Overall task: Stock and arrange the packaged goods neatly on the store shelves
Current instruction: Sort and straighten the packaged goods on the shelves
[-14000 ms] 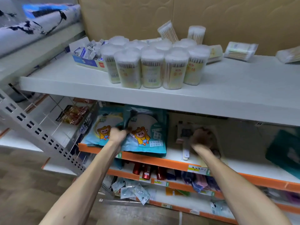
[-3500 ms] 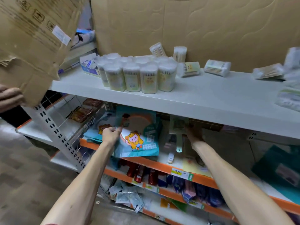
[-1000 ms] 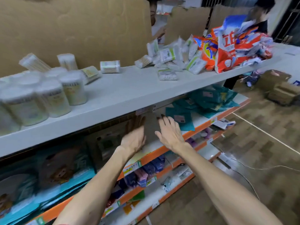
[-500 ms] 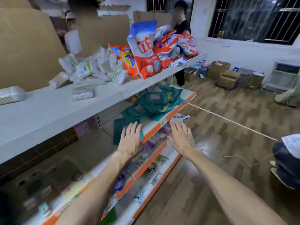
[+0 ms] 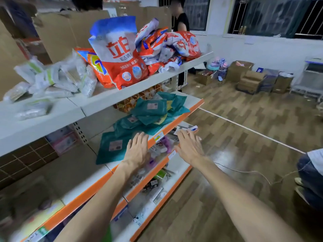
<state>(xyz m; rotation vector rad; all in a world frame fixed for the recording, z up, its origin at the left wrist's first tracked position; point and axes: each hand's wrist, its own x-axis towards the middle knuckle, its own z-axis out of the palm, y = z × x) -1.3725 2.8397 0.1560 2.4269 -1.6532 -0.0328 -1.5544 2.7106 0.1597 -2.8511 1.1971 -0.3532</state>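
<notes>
Heaping loosely on middle shelf: teal packets; left hand, right hand, fingers straight, spread, holding nothing.

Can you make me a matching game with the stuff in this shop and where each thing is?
Things:
1. detergent bags
2. teal packets
3. cardboard boxes
4. white packs

Places:
A. on the floor, by the far wall
B. on the orange-edged shelf
C. top shelf, right end
D. top shelf, further left

Pairs: 1-C, 2-B, 3-A, 4-D
</notes>
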